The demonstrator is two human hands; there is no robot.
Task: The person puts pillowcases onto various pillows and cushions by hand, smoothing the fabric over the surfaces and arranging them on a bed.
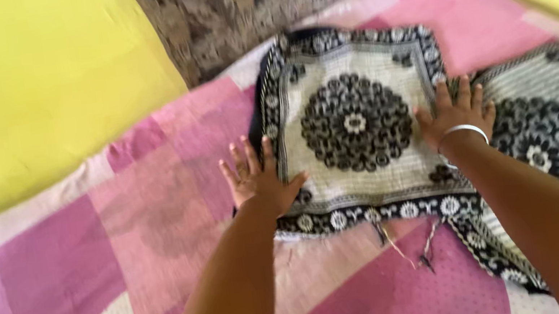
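Head view: both hands (left [258, 178], right [454, 118]) flat on patterned cloth [355, 124].

The folded cloth [355, 124], a cream square with a black floral medallion at its centre and a black-and-white flower border, lay flat on the pink patchwork bedspread [157, 218], frayed threads trailing from its near edge.

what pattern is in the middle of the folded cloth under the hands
A round black floral medallion on cream, inside a black flowered border; head view.
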